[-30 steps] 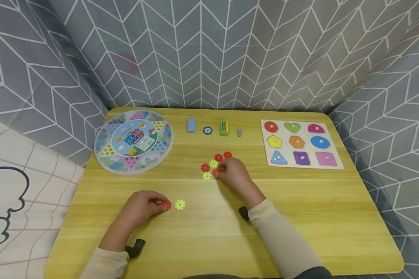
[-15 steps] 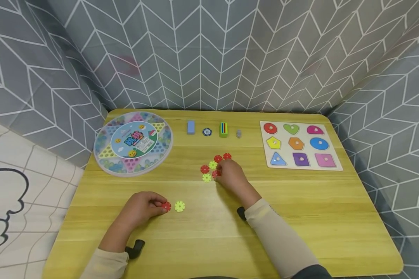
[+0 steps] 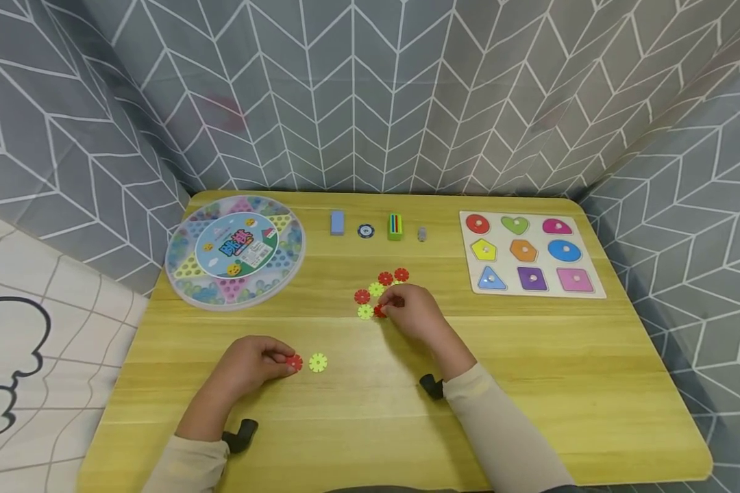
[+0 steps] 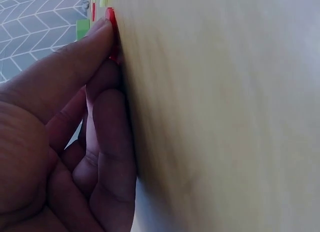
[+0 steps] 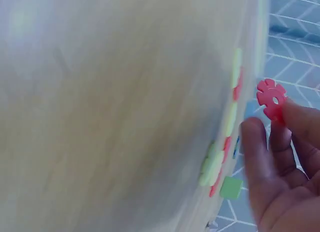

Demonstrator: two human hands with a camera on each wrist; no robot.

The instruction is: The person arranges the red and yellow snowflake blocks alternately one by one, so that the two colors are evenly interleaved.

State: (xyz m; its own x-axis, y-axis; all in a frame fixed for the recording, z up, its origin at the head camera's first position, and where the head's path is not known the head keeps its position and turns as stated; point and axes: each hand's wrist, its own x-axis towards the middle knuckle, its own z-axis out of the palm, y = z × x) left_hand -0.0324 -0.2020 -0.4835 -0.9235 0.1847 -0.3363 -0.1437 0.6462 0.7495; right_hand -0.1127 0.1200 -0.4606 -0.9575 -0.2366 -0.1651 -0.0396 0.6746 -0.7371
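Note:
My left hand (image 3: pixel 251 363) rests low on the table, thumb and finger pinching a red notched plastic disc (image 3: pixel 294 362); its edge shows in the left wrist view. Just right of that lies a yellow-green notched disc (image 3: pixel 318 362). My right hand (image 3: pixel 414 311) pinches another red notched disc (image 5: pixel 271 98), which stands tilted and off the table in the right wrist view. Beside this hand lie several more discs, among them a red one (image 3: pixel 362 296), a yellow-green one (image 3: pixel 365 311) and a red one (image 3: pixel 385 278). The right fingers partly cover the cluster.
A round board game (image 3: pixel 237 252) lies at the back left. Along the back sit a blue block (image 3: pixel 337 223), a round chip (image 3: pixel 366 231), a green box (image 3: pixel 395 227) and a small grey piece (image 3: pixel 422 234). A shape puzzle board (image 3: pixel 545 274) lies back right.
My right hand has shifted slightly, and the red disc in it has tilted up from its place in the cluster. My left hand keeps its hold on its red disc.

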